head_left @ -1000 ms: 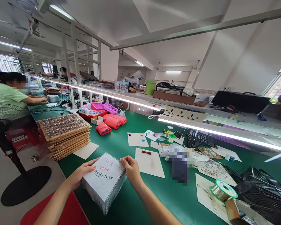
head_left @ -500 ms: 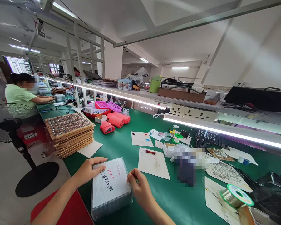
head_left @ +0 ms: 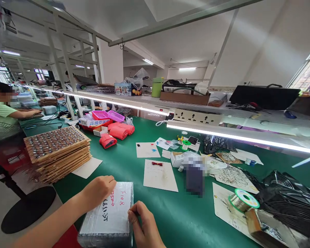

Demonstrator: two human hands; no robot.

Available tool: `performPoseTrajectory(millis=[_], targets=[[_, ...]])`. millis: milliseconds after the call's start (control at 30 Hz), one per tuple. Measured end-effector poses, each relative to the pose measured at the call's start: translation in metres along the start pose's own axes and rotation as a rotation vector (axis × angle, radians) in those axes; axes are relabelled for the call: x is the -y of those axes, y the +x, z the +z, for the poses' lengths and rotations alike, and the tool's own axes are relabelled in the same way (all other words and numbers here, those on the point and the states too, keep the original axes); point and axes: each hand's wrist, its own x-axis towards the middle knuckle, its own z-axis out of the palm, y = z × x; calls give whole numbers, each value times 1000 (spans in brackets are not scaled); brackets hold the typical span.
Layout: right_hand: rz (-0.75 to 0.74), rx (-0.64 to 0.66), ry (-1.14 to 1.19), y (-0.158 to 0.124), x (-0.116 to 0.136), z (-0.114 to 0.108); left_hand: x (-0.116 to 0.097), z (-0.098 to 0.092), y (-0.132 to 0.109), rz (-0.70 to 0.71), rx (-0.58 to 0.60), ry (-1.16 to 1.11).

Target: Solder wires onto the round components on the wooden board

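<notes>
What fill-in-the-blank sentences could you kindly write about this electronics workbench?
The left hand and right hand are on a plastic-wrapped package whose label reads T108 in ____ ink.
The solder wire spool has ____ flanges.
The two plastic baskets near the far edge of the bench are ____.

Missing words: red; green; pink.

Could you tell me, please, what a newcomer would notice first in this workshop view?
Probably the plastic-wrapped block at the near edge of the green bench, with the left hand and right hand on it. To its left lies a stack of wooden trays studded with round metal parts, and to its right sits a spool of silvery wire.
</notes>
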Motion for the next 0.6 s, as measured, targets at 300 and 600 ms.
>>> performPoseTrajectory(millis=[300,600], targets=[[-70,-215,-100,-14,3,22,9,13,32,-203,-23,-3],[-421,-121,-333,36,18,-4,14,15,36,-335,-51,-170]])
